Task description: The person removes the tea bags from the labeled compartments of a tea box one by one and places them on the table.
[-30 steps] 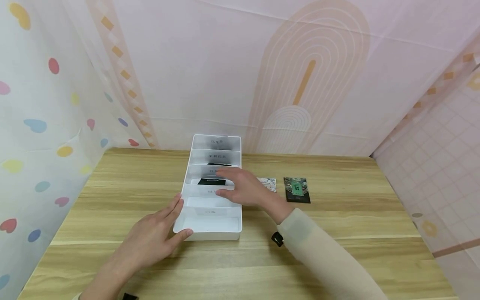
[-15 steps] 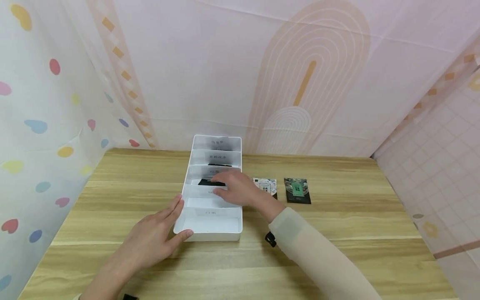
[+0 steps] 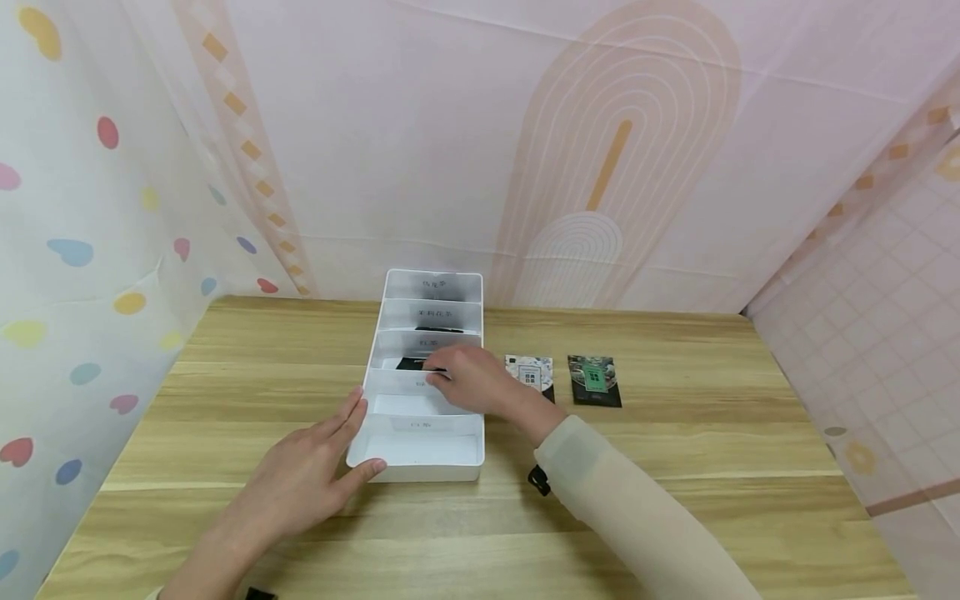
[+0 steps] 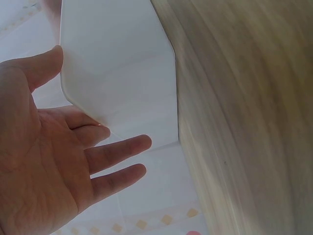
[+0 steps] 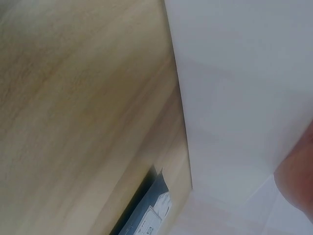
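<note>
A white divided box (image 3: 416,473) with several labelled compartments stands on the wooden table. My left hand (image 3: 318,467) rests against its near-left corner. The left wrist view shows that hand's thumb (image 4: 49,63) at the rim and its fingers spread and fairly straight. My right hand (image 3: 468,379) reaches over the box's right side into the middle compartment, fingers bent down beside a black sachet (image 3: 409,364). Its thumb is near the divider. Whether the fingertips pinch the sachet is hidden. The right wrist view catches only part of that hand (image 5: 299,171) above the white wall.
A white-patterned sachet (image 3: 529,372) and a black sachet with a green label (image 3: 595,380) lie on the table (image 3: 675,467) right of the box. More dark sachet edges (image 3: 441,330) show in a farther compartment. Patterned cloth (image 3: 390,167) hangs behind.
My right hand has come down into the middle compartment, its fingers and thumb drawing closer together by the black sachet. The white-patterned sachet is more exposed. My left hand stays put.
</note>
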Demonstrator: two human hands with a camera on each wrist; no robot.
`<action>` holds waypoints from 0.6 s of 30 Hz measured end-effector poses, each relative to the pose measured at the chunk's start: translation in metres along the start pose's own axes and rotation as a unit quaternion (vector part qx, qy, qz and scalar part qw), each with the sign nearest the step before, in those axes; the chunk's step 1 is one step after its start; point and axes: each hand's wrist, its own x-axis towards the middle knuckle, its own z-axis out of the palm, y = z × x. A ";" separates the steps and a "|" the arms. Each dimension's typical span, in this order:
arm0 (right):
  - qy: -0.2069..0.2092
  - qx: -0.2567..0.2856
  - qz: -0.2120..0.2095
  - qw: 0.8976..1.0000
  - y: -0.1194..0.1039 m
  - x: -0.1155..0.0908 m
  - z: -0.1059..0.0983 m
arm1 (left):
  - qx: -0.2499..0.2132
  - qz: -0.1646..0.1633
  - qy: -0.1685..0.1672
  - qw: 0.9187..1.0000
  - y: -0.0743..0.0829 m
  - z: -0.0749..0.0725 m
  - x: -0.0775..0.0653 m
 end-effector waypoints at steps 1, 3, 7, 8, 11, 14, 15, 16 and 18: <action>0.002 0.000 -0.001 1.000 0.000 0.000 0.000 | 0.000 -0.001 0.000 1.000 0.000 0.000 0.000; 0.005 -0.002 -0.002 1.000 -0.001 -0.001 0.000 | 0.000 -0.001 0.000 1.000 0.000 0.000 0.000; 0.009 -0.004 0.002 1.000 0.001 -0.003 0.000 | -0.002 0.003 -0.001 1.000 0.001 0.001 0.002; 0.009 -0.004 0.004 1.000 0.001 -0.003 0.000 | -0.002 0.004 -0.002 1.000 0.001 0.001 0.003; 0.009 0.002 0.010 1.000 0.001 -0.003 0.000 | -0.001 0.005 -0.002 1.000 0.001 0.001 0.003; 0.006 0.014 0.017 1.000 0.000 -0.002 0.000 | 0.000 0.002 -0.003 1.000 0.000 0.001 0.003; 0.005 0.019 0.021 1.000 0.000 -0.001 -0.001 | 0.000 0.001 -0.003 1.000 0.000 0.001 0.003; 0.005 0.024 0.026 0.999 -0.001 -0.001 -0.001 | 0.000 0.000 -0.003 1.000 0.000 0.000 0.003; 0.007 0.036 0.038 0.999 -0.001 0.000 -0.001 | 0.000 -0.001 -0.005 1.000 -0.001 0.001 0.003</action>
